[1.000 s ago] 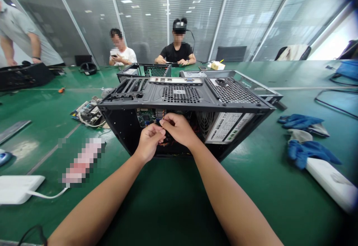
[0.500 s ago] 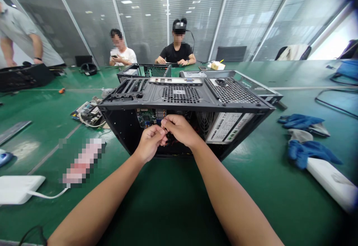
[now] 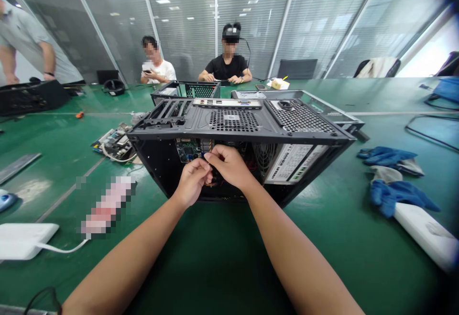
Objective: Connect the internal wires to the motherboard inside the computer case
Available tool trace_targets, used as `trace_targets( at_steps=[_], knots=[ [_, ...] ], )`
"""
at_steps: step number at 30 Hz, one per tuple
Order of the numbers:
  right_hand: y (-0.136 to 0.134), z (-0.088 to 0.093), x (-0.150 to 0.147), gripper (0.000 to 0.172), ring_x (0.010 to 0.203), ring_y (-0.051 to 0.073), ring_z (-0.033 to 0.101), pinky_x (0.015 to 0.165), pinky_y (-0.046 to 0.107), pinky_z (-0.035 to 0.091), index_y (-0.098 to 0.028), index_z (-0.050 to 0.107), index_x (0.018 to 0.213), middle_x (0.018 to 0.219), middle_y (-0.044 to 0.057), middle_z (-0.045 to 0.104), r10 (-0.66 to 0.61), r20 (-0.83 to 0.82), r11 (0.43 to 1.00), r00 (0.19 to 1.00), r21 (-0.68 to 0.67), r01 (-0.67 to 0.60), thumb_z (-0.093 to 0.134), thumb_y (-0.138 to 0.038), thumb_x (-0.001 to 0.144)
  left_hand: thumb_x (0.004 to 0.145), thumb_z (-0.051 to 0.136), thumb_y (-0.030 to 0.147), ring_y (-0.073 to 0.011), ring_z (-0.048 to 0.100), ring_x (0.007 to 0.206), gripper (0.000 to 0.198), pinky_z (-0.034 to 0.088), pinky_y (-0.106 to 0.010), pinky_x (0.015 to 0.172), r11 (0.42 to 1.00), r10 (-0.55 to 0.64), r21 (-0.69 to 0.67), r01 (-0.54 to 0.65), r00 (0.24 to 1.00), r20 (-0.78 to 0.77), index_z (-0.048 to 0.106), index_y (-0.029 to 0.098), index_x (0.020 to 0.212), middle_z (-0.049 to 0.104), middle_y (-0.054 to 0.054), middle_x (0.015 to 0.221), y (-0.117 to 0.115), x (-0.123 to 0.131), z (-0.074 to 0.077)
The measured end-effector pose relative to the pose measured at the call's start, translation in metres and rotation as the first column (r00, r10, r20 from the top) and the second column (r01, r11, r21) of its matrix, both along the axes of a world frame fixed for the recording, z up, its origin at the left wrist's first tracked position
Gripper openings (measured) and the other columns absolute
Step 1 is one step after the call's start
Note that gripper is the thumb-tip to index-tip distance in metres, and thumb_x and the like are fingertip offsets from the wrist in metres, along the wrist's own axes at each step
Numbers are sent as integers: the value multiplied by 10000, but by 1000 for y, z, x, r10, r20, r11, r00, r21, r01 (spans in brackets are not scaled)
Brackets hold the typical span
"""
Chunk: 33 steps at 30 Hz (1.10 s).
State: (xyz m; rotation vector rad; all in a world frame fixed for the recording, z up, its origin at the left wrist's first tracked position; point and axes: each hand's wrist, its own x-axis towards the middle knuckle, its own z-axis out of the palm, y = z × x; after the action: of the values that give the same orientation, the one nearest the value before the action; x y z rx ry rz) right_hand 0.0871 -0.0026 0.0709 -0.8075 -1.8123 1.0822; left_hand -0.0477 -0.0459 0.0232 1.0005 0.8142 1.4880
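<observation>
A black computer case (image 3: 236, 135) lies in front of me with its open side toward me. My left hand (image 3: 193, 181) and my right hand (image 3: 227, 164) meet at that opening, fingertips pinched close together. A thin twisted cable (image 3: 211, 146) with orange and dark strands runs down into the pinch from inside the case; the part between the fingers is mostly hidden. Behind the hands, a circuit board (image 3: 187, 151) shows at the left of the opening. On the right sits a power supply with a white label (image 3: 289, 164), a fan grille (image 3: 264, 155) beside it.
Left of the case lie a loose circuit board (image 3: 114, 143), a phone (image 3: 107, 205) and a white power bank (image 3: 27, 241). Blue gloves (image 3: 398, 193) and a white box-like object (image 3: 425, 231) are at right. Other case parts (image 3: 315, 102) stand behind; people sit across the table.
Both hands stay at the case opening with nearly the same pinch. My right fingertips have shifted very slightly left. The case has not visibly moved.
</observation>
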Motion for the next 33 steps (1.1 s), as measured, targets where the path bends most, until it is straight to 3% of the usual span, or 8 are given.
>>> trace_targets(
  at_steps=[6, 11, 14, 17, 20, 23, 26, 33],
  knots=[
    [-4, 0, -2, 272, 552, 99, 426, 562, 258, 322, -198, 478, 641, 584, -42, 491, -67, 50, 990, 996, 130, 60, 566, -343, 854, 776, 727, 294, -81, 516, 560, 209, 429, -211, 562, 970, 208, 166, -176, 958, -199, 556, 178, 744, 560, 36, 635, -4, 7, 2],
    [-5, 4, -1, 289, 549, 96, 408, 571, 262, 319, -198, 449, 618, 572, -44, 478, -83, 70, 986, 994, 147, 72, 555, -325, 856, 794, 741, 356, -90, 542, 571, 251, 438, -217, 585, 936, 336, 203, -288, 903, -267, 579, 170, 746, 598, 18, 631, -7, 7, 2],
    [-4, 5, 0, 300, 545, 96, 411, 561, 257, 315, -200, 431, 615, 556, -49, 461, -44, 61, 996, 997, 84, 39, 549, -331, 858, 804, 732, 414, -87, 543, 541, 304, 434, -214, 569, 963, 254, 155, -221, 936, -243, 577, 164, 726, 616, 11, 601, -7, 6, 1],
    [-2, 2, 1, 302, 559, 102, 437, 564, 250, 336, -198, 453, 639, 565, -47, 469, 48, 5, 999, 999, -15, -48, 533, -367, 876, 781, 754, 423, -81, 534, 509, 334, 434, -209, 544, 998, 59, 34, -57, 996, -62, 542, 170, 732, 603, 29, 578, -6, 8, 2],
    [1, -3, 1, 310, 575, 99, 440, 575, 245, 354, -188, 492, 658, 603, -42, 479, 126, -98, 987, 987, -85, -135, 543, -404, 874, 748, 790, 382, -73, 528, 502, 335, 442, -204, 546, 993, -95, -59, 104, 986, 139, 528, 174, 741, 568, 49, 552, -5, 10, 4],
    [3, -7, 0, 308, 577, 96, 436, 566, 244, 353, -177, 544, 691, 629, -36, 495, 171, -203, 965, 964, -165, -206, 563, -435, 859, 738, 798, 324, -62, 507, 487, 295, 435, -198, 536, 983, -135, -86, 160, 961, 240, 545, 172, 751, 533, 61, 528, -4, 11, 5],
    [4, -8, -1, 302, 565, 90, 415, 558, 242, 340, -176, 553, 684, 615, -44, 477, 143, -216, 966, 966, -183, -184, 587, -431, 842, 729, 793, 286, -64, 512, 484, 279, 418, -194, 514, 992, -74, -84, 95, 972, 225, 537, 176, 733, 548, 56, 546, -3, 10, 3],
    [2, -3, -2, 319, 546, 96, 417, 546, 254, 317, -192, 481, 602, 545, -48, 465, 13, -57, 999, 998, -43, -15, 588, -383, 833, 709, 786, 279, -87, 601, 596, 234, 418, -184, 535, 983, 180, 35, -180, 984, -9, 591, 170, 782, 634, 22, 672, -1, 9, 1]
  ],
)
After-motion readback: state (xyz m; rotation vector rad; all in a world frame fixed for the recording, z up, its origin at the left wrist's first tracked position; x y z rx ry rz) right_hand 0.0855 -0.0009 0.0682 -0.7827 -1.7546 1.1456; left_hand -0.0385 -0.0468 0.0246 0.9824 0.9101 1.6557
